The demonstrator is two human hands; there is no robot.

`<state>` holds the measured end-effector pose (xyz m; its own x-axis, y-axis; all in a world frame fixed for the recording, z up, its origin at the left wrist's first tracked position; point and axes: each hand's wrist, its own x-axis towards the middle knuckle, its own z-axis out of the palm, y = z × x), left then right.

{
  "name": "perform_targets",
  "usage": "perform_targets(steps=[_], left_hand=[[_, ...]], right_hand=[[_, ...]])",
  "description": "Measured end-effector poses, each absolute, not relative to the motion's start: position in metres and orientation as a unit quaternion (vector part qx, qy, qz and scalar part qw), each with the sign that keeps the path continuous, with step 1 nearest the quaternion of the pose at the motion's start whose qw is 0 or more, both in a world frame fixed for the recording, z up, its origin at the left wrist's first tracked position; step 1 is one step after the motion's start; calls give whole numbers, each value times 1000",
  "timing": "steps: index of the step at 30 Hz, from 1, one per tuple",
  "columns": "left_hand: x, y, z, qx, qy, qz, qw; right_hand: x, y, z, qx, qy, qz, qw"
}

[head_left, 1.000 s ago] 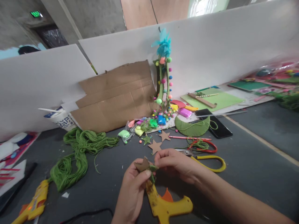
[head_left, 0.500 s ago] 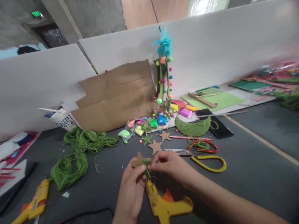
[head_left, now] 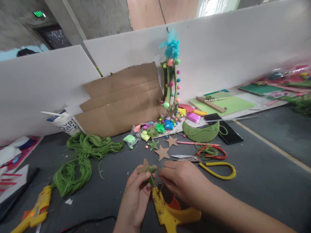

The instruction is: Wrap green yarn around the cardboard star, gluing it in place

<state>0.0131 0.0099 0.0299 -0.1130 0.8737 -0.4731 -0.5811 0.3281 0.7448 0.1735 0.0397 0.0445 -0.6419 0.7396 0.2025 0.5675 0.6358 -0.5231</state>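
Observation:
My left hand [head_left: 136,195] is closed around a cardboard star [head_left: 144,166] partly wrapped in green yarn [head_left: 152,169], the thumb pressing on it. Just right of the star, my right hand [head_left: 178,178] has its fingers curled together in a pinch; whatever lies between them is hidden. Below both hands a yellow glue gun [head_left: 165,210] rests with its nozzle end close to the star. Beyond my hands lie two plain cardboard stars [head_left: 162,152] and a small green-wrapped star [head_left: 153,145].
Scissors [head_left: 216,166] with red and yellow handles lie to the right, below a pink pencil [head_left: 194,143], a green crescent [head_left: 201,132] and a phone [head_left: 230,134]. Green yarn skeins [head_left: 73,174] and another glue gun [head_left: 40,207] lie left. Behind stand cardboard [head_left: 121,103] and a pompom-decorated piece [head_left: 171,81].
My right hand has drawn slightly away from the star, to the right and down, and turned so its back faces up. My left hand keeps its grip on the star, nearly still.

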Motion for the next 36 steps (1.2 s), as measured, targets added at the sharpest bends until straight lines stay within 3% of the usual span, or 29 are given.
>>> perform_targets(steps=[8, 18, 28, 36], left_hand=[[17, 9, 31, 245, 519, 556, 601], [17, 6, 34, 368, 565, 504, 540], [18, 1, 40, 343, 525, 482, 612], [21, 1, 44, 276, 474, 512, 661]], right_hand=[[174, 38, 49, -338, -913, 124, 193], [183, 49, 61, -373, -881, 203, 210], [186, 59, 62, -422, -724, 477, 263], [181, 63, 46, -407, -581, 660, 248]])
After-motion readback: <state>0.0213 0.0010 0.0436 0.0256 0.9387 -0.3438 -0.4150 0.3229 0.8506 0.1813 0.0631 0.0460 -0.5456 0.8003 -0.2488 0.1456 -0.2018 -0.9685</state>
